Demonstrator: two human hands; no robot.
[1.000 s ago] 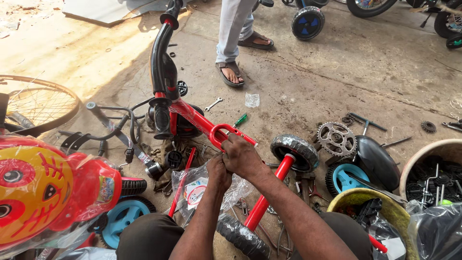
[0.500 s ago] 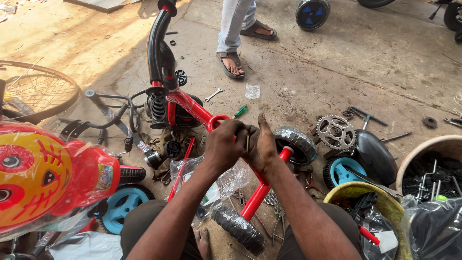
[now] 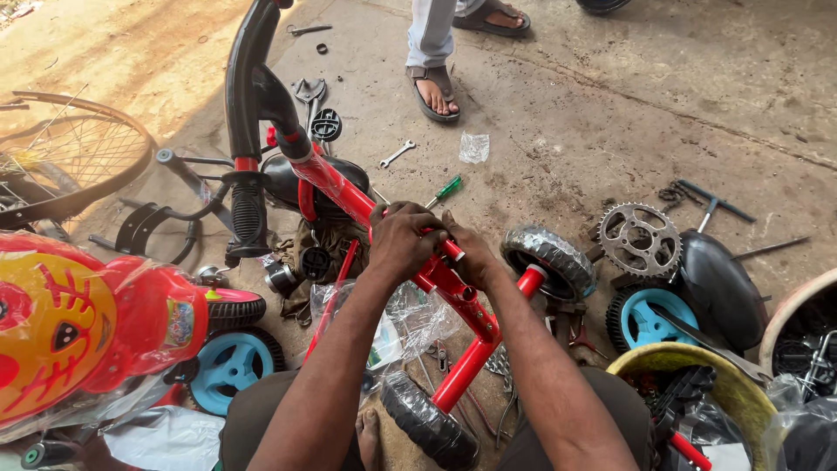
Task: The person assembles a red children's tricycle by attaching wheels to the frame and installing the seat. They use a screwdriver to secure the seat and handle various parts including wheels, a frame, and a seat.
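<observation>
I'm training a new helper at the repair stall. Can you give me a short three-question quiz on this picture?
1. What do both hands grip?
2. True or false: the green-handled screwdriver lies on the floor beyond the hands.
3. Which lies nearest the chain sprocket: (a) spoked rim, (b) blue-hubbed wheel, (c) yellow-faced toy front?

Key
1. The left hand and right hand grip the red tricycle frame.
2. True: the screwdriver lies there.
3. (b): the blue-hubbed wheel lies beside the sprocket.

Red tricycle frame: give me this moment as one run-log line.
left hand: gripping red tricycle frame | right hand: on the frame beside it | green screwdriver: on floor
</observation>
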